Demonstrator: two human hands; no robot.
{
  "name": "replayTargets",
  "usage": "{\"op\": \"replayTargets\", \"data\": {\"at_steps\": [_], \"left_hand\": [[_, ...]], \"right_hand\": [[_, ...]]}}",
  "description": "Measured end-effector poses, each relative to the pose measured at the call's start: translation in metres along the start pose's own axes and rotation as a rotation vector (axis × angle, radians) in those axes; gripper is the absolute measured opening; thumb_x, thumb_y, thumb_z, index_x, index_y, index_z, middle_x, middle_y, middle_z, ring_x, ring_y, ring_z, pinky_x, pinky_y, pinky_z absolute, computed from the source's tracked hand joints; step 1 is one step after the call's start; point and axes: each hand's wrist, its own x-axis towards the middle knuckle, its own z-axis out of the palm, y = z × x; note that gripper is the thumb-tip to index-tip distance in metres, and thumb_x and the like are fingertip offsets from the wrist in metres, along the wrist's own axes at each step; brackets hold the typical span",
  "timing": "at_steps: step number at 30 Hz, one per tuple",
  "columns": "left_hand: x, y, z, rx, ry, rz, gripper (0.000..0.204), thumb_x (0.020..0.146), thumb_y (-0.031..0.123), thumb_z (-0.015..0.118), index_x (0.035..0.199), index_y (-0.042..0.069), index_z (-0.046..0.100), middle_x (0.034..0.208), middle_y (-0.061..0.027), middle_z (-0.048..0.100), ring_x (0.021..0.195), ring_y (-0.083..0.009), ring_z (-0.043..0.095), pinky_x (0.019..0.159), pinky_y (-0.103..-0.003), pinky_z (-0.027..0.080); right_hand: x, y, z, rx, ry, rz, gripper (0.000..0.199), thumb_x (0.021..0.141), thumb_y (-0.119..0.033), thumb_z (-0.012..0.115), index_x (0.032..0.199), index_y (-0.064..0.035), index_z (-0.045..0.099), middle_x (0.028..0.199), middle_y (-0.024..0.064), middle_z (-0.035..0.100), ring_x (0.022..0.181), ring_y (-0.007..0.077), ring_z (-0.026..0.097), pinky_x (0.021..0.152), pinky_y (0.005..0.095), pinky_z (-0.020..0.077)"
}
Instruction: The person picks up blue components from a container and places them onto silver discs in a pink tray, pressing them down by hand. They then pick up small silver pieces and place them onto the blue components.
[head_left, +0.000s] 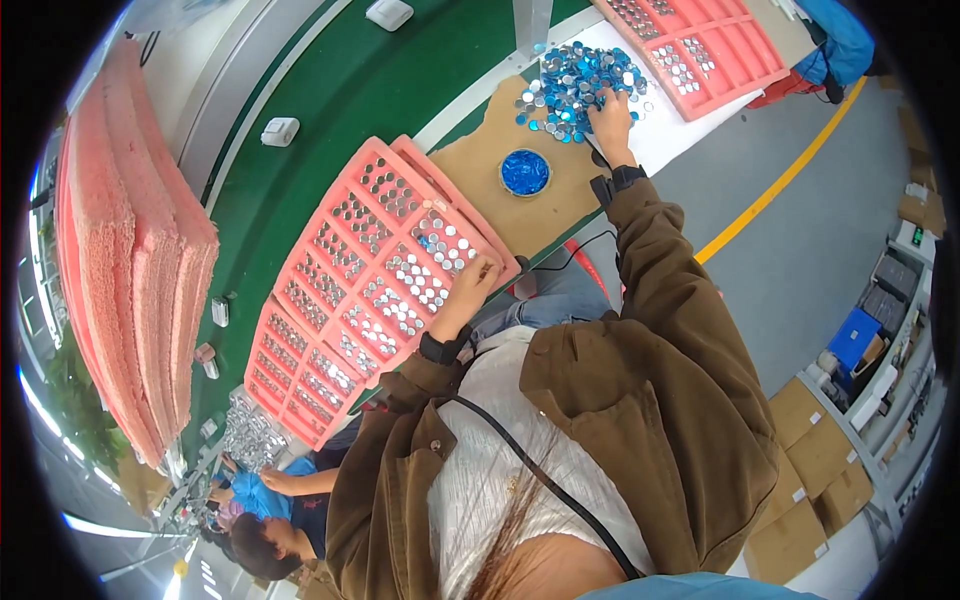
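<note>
My left hand [472, 283] rests with bent fingers on the near right corner of a pink compartment tray [322, 213], whose cells hold several silver round discs. I cannot tell whether the fingers pinch anything. My right hand [611, 112] reaches far out with its fingers spread down onto a loose pile of blue and silver discs [566, 76] on a white surface. A small round bowl of blue discs [525, 172] sits on a brown cardboard sheet [478, 152] between the two hands.
A second pink tray [735, 50] with discs lies at the far right. A tall stack of pink trays [130, 250] stands at the left beside a green belt [330, 90] carrying small white boxes [280, 131]. A co-worker [265, 500] sits at the lower left. Cardboard boxes [810, 470] line the floor at the right.
</note>
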Motion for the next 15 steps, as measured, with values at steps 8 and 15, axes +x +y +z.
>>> {"op": "replayTargets", "data": {"at_steps": [8,15], "left_hand": [[0.001,0.009,-0.002,0.001,-0.02,-0.04,0.018,0.088,0.016,0.047,0.09,-0.001,0.05,0.082,-0.0086,0.059,0.079,-0.015,0.057,0.071,-0.026,0.044],[-0.005,-0.002,-0.009,0.001,-0.015,-0.032,0.018,0.089,0.017,0.047,0.09,-0.001,0.05,0.079,-0.007,0.058,0.077,-0.0115,0.055,0.069,-0.024,0.043]], "right_hand": [[-0.001,0.013,0.012,0.083,0.118,-0.123,0.027,0.061,-0.003,0.068,0.087,-0.0066,0.06,0.086,0.0131,0.05,0.072,0.028,0.055,0.066,0.0338,0.0467],[0.007,0.015,0.013,0.31,0.091,0.21,0.027,0.063,-0.004,0.07,0.089,-0.0077,0.064,0.086,0.01,0.054,0.073,0.0205,0.057,0.068,0.0318,0.0464]]}}
